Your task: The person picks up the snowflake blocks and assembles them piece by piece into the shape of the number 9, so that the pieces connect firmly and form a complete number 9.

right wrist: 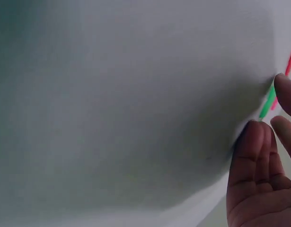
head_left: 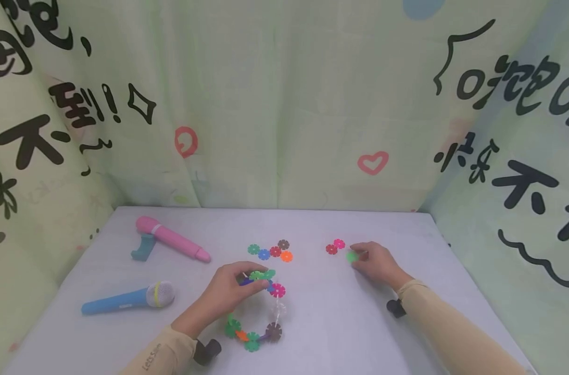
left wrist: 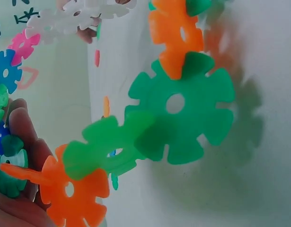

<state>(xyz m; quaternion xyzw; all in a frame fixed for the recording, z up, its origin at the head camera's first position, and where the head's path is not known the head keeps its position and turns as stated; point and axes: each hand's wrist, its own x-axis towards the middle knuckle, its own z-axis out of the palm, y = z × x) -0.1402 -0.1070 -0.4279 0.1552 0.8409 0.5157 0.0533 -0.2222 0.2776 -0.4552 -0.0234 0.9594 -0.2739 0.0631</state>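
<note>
A chain of discs [head_left: 252, 341] is pinched over the table [head_left: 331, 323] by the left hand [head_left: 229, 287]. Beside a pink disc [head_left: 339, 244], a green disc [head_left: 352, 256] is flanked by fingertips of the right hand [head_left: 378, 263]; whether it is pinched cannot be told.

This was a booth-like space, the wider building impossible to tell: pale green curtains [head_left: 275, 104] printed with black characters [head_left: 504, 181] and a red heart outline [head_left: 371, 173] enclosed a white table [head_left: 326, 323] on three sides.

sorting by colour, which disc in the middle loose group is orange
The orange disc is the lower-right one, just below the brown disc; the green disc, blue disc and red disc lie to its left.
</note>
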